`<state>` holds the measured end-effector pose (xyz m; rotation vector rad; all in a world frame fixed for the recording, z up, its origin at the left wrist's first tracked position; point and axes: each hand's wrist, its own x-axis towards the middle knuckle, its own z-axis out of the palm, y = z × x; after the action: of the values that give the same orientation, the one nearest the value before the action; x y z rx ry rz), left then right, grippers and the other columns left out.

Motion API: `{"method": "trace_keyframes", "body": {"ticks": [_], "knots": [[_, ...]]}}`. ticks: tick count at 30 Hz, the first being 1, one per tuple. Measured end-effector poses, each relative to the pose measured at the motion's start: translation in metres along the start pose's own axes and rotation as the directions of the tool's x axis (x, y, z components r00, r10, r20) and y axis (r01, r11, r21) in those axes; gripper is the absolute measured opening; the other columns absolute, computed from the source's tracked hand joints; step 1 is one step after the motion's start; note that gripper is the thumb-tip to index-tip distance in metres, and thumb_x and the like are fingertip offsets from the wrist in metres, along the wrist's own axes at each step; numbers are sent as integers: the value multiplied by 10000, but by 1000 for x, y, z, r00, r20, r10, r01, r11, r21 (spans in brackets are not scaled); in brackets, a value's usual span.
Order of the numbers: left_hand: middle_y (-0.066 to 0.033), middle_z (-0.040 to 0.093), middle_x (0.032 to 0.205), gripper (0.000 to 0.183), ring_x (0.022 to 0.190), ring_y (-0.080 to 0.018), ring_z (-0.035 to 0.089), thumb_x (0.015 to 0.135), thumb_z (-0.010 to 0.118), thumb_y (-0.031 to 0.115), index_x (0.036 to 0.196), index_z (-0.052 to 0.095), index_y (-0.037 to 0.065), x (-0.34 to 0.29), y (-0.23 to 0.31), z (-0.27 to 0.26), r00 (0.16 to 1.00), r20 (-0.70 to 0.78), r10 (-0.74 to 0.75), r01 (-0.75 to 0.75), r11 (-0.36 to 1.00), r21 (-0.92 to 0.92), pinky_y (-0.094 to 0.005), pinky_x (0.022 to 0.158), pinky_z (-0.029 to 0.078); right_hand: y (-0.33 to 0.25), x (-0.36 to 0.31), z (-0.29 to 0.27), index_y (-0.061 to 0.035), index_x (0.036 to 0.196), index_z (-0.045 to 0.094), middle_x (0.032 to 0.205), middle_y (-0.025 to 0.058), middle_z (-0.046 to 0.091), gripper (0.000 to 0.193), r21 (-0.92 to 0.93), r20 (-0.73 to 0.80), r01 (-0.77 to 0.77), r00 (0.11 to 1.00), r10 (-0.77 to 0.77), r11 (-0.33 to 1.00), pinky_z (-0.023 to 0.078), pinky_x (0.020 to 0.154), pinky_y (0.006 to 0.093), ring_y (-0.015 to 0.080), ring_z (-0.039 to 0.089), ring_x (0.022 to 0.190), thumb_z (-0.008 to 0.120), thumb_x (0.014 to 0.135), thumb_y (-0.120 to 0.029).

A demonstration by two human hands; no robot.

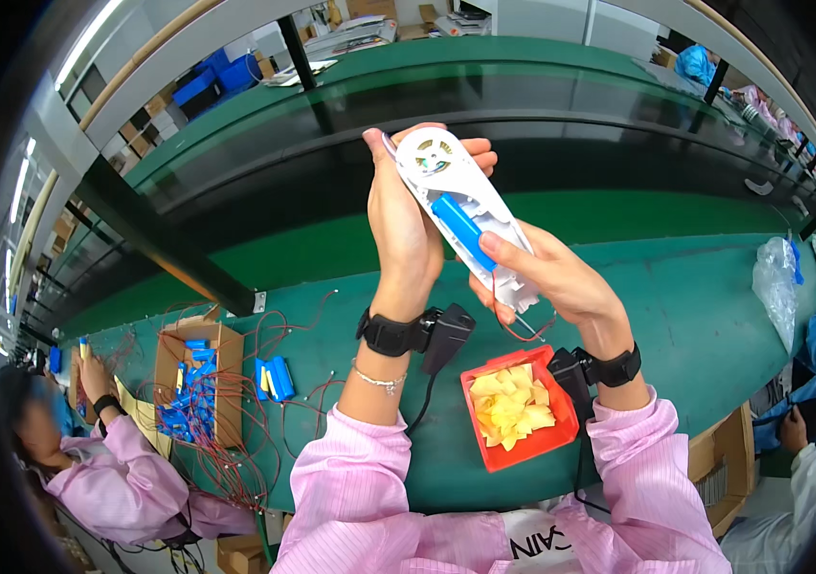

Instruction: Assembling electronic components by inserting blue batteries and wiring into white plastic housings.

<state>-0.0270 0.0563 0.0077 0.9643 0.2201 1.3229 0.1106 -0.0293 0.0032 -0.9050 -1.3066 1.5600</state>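
Observation:
A long white plastic housing (pixel 480 184) with a round end is held up above the table, tilted, its inner side showing. My left hand (pixel 402 225) is wrapped round its left side and rounded end from behind. In the housing's slot lies a blue cylindrical battery (pixel 456 220). My right hand (pixel 566 277) grips the lower end, its thumb resting on the battery's lower part and its fingers partly hidden behind. Thin red and dark wires (pixel 521 335) hang from this end. Inside the round end, a disc with brass-coloured parts (pixel 433 153) shows.
A red bin (pixel 570 423) of yellow paper-like pieces (pixel 511 407) stands below my right hand. On the left, a cardboard box (pixel 229 387) holds several blue batteries with tangled red wires; more batteries (pixel 275 379) lie beside it. A co-worker's pink sleeve (pixel 130 469) is at left. A dark conveyor (pixel 580 153) runs beyond.

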Motion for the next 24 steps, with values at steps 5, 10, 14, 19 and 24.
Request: {"method": "trace_keyframes", "body": {"ticks": [5, 10, 14, 19, 24], "knots": [[-97, 679, 1015, 348, 871, -134, 640, 947, 563, 274, 1136, 554, -19, -9, 17, 13, 980, 101, -173, 126, 924, 361, -293, 770, 508, -5, -2, -5, -19, 1096, 508, 678, 29, 586, 381, -23, -172, 170, 970, -171, 985, 428, 445, 201, 72, 536, 474, 556, 957, -370], [-102, 678, 966, 303, 850, -121, 628, 876, 660, 99, 1125, 554, -36, -11, 4, 14, 992, 80, -100, 65, 930, 361, -275, 754, 499, -2, 1, -2, -18, 1084, 534, 659, 22, 581, 356, -34, -232, 225, 946, -226, 974, 416, 438, 198, 67, 527, 464, 565, 954, -347], [-185, 659, 1102, 350, 937, -209, 663, 895, 608, 127, 1193, 533, -41, 1, -8, -2, 989, 82, -124, 87, 933, 349, -331, 833, 521, 2, 9, -11, -1, 1130, 571, 802, 61, 634, 394, -197, -290, 180, 928, -233, 964, 497, 569, 254, 115, 617, 651, 602, 931, -339], [-175, 583, 1202, 325, 1117, -238, 559, 942, 559, 137, 1210, 500, -37, 35, -48, -82, 957, -219, -189, 184, 982, -45, -374, 1017, 433, -7, -5, -36, 1, 1230, 571, 1139, 147, 629, 471, -693, -392, 140, 750, -533, 707, 471, 887, 334, 207, 585, 1056, 662, 883, -304], [-123, 520, 1169, 363, 1152, -252, 518, 899, 627, 113, 1202, 473, -17, 49, -90, -160, 849, -507, -147, 35, 974, -223, -396, 1069, 392, -56, -55, -15, 22, 1139, 633, 1071, 106, 668, 270, -590, -396, 374, 638, -660, 715, 460, 892, 286, 161, 609, 998, 592, 932, -145]]}}
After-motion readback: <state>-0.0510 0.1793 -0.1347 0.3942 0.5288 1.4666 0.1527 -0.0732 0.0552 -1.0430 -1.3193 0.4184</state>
